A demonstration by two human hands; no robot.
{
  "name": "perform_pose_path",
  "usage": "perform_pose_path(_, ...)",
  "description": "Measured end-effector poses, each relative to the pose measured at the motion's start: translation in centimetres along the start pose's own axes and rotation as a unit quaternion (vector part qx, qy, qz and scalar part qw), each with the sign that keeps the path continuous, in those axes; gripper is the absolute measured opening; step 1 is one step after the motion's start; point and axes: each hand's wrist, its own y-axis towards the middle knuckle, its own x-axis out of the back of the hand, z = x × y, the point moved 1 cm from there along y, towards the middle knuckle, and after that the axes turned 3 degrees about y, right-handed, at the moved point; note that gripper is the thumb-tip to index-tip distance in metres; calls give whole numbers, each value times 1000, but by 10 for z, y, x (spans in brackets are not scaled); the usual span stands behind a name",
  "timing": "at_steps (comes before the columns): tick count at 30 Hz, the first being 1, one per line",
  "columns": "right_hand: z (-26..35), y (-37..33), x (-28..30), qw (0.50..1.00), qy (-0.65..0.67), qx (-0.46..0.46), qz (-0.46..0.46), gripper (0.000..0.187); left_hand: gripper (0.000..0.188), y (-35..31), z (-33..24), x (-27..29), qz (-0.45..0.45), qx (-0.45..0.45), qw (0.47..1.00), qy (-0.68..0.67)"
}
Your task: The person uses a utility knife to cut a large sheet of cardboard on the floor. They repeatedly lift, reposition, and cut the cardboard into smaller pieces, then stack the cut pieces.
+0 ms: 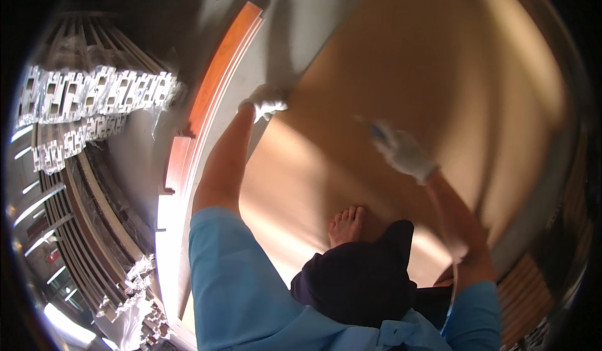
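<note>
Item: sheet [338, 138], large, tan, smooth. Lies flat beneath the person, covering the middle and right of the view; bands of sunlight and shadow cross it. Left edge runs beside the left hand.

Item: left hand [266, 103], white glove. Arm stretched forward, fingers bent at the sheet's left edge; cannot tell whether they grip it.

Item: right hand [406, 151], white glove, blurred. Above the sheet, fingers closed around a small blue item [378, 130]; its kind cannot be told, nor whether it touches the sheet.

Item: bare foot [347, 224], on the sheet, toes pointing forward. Dark cloth [354, 282] directly behind it.

Item: shirt [241, 276], light blue, sleeves ending near the elbows.

Item: long strip [219, 69], orange-brown with pale grooved edge, left of the left hand, apart from it. Shorter reddish piece [179, 163] alongside its near end.

Item: bundle of hollow white bars [100, 91], stacked far left, cut ends showing, in clear wrapping. Any label or writing there is too small to read.

Item: long brown bars [81, 225], several, below the bundle.

Item: brown slats [525, 301], ribbed, lower right.
</note>
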Motion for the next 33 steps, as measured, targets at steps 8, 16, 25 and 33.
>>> perform_pose_path(8,77,85,-98,993,-48,-63,87,20,13,4,-6,10,41,-20,998,51)
perform_pose_path(16,85,112,-107,989,-56,-78,108,22,6,20,12,3,16,-114,986,122)
perform_pose_path(25,91,140,-109,973,-111,-92,178,24,13,46,33,-6,35,-124,969,209)
perform_pose_path(33,67,97,-99,971,-106,-100,191,26,9,13,11,-4,-19,-1,1000,2)
